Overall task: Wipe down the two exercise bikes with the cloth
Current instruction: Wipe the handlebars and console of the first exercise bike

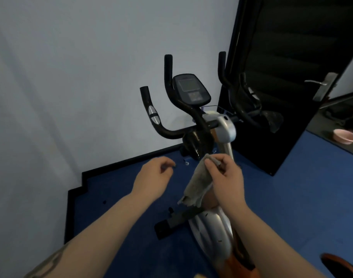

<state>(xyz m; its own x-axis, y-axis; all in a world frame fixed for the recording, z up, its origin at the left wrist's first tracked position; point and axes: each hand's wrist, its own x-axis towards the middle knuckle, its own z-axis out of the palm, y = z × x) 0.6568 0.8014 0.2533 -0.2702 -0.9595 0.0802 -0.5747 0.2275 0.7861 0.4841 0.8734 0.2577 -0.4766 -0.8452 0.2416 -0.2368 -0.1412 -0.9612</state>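
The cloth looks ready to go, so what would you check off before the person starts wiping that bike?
1. Cloth in hand: ok, the right hand pinches its top edge and the rest hangs free.
2. Left hand free to steady things: ok, it holds nothing, fingers loosely curled.
3. Bike within view and upright: ok, handlebars, screen and silver frame face the person.
4. Cloth touching the bike: not ok, it hangs in the air in front of the frame.
5. Cloth damp or clean enough: cannot tell.
6. Second bike located: cannot tell, only one is clearly in view.
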